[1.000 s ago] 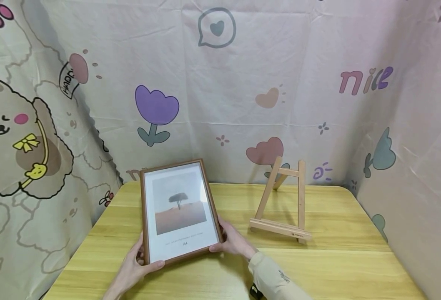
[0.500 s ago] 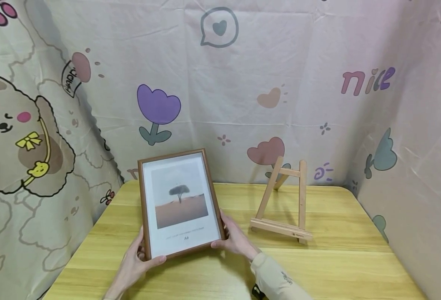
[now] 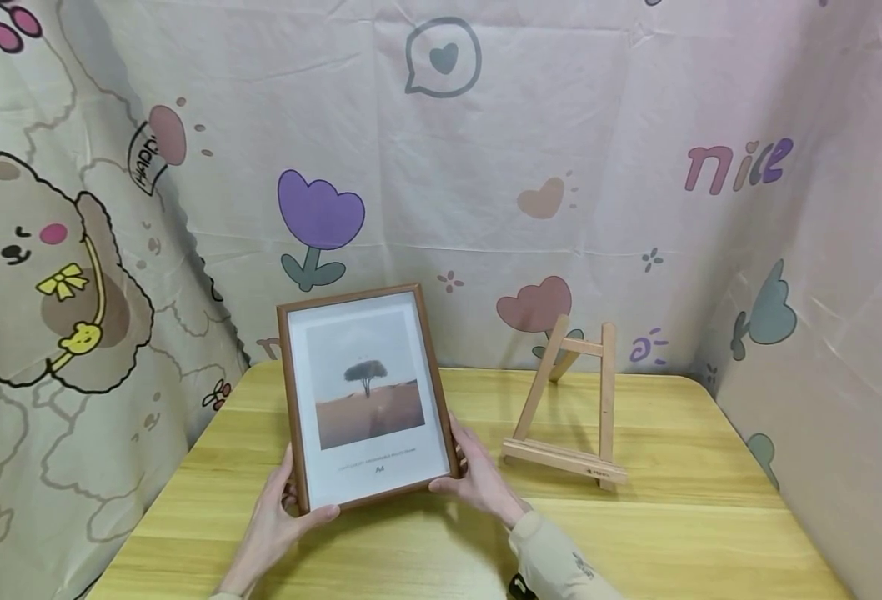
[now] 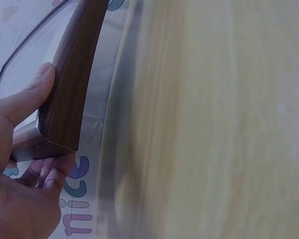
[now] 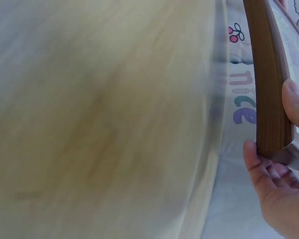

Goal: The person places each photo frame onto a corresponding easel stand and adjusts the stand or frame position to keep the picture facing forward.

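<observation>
A brown wooden picture frame (image 3: 369, 408) with a tree print and "A4" on its white border is held up over the table, its top leaning back and its left side a bit lower. At its lower left corner my left hand (image 3: 279, 512) grips it, thumb on the front and fingers behind. My right hand (image 3: 480, 473) holds the lower right corner the same way. In the left wrist view the thumb (image 4: 32, 94) lies over the frame's edge (image 4: 72, 74). The right wrist view shows fingers (image 5: 261, 174) under the other corner. Right of the frame stands a small wooden easel (image 3: 564, 458).
The yellow wood-grain table (image 3: 681, 533) has its far edge against a printed cloth backdrop (image 3: 441, 167). Cloth also hangs along the left and right sides. A small black object (image 3: 519, 586) shows beside the right sleeve (image 3: 553, 554).
Both hands have raised the picture frame, tipping it more upright and shifting it slightly to the right. The easel has stayed in place on the table.
</observation>
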{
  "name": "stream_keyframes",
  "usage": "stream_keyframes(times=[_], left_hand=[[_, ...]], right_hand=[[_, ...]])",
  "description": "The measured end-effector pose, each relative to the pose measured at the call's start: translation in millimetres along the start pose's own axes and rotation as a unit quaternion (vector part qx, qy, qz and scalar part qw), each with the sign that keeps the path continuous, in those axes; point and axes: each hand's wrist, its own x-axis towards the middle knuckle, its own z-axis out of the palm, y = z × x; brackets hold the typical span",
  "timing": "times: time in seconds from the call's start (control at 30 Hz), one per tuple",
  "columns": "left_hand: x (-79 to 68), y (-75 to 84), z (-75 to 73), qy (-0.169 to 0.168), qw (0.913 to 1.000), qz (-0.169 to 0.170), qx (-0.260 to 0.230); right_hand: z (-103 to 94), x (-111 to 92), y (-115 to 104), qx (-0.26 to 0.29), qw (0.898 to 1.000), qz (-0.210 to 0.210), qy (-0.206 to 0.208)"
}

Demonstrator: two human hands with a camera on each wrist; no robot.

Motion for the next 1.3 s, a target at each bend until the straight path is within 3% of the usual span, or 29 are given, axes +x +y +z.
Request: stream_keyframes(times=[0.2,0.53,0.93,1.3], left_hand=[[1.8,4.2,0.2,0.010,0.9998,0.013,0.013],[3.7,9.4,3.8,0.043,0.9975,0.056,0.004],[6.8,18.2,12.3,0.053,0.9954,0.080,0.003],[11.6,32.2,24.7,0.058,0.9900,0.128,-0.014]], right_hand=[[-2.9,-1.4,-1.4,0.022,1.000,-0.011,0.018],[-7.4,-6.3,-2.7,-0.006,0.999,-0.019,0.045],[-21.8,-15.8,-10.4,-0.027,0.997,0.005,0.072],[-38.7,-28.7,-5.9,-0.059,0.990,-0.037,0.122]])
